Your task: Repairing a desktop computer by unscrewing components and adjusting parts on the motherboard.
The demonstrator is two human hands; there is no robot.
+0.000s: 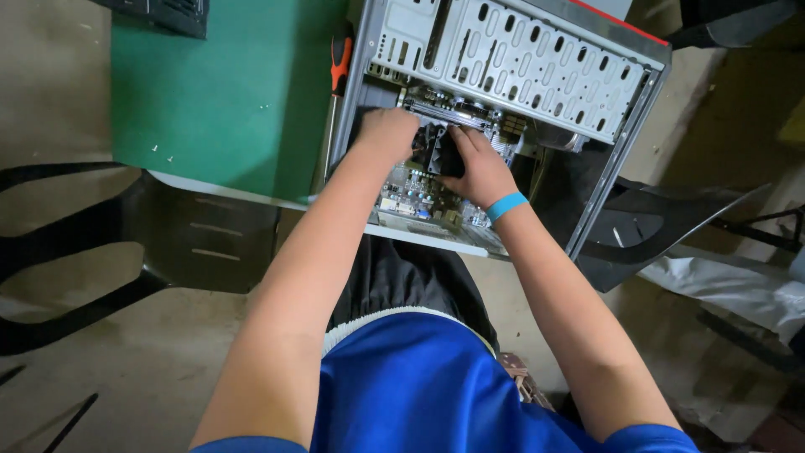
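An open desktop computer case (537,59) lies on its side on a green table (218,92). Inside it I see the motherboard (411,189) with a black cooler fan (438,151) on it. My left hand (386,134) grips the fan's left side with its fingers curled. On the fan's right side rests my right hand (478,168), fingers wrapped over the top; a light blue band circles that wrist. The fan is mostly hidden between both hands.
A screwdriver with an orange and black handle (340,67) lies on the table just left of the case. A black plastic chair (101,243) stands at the left, another (654,226) at the right. A dark device (168,13) sits at the table's far corner.
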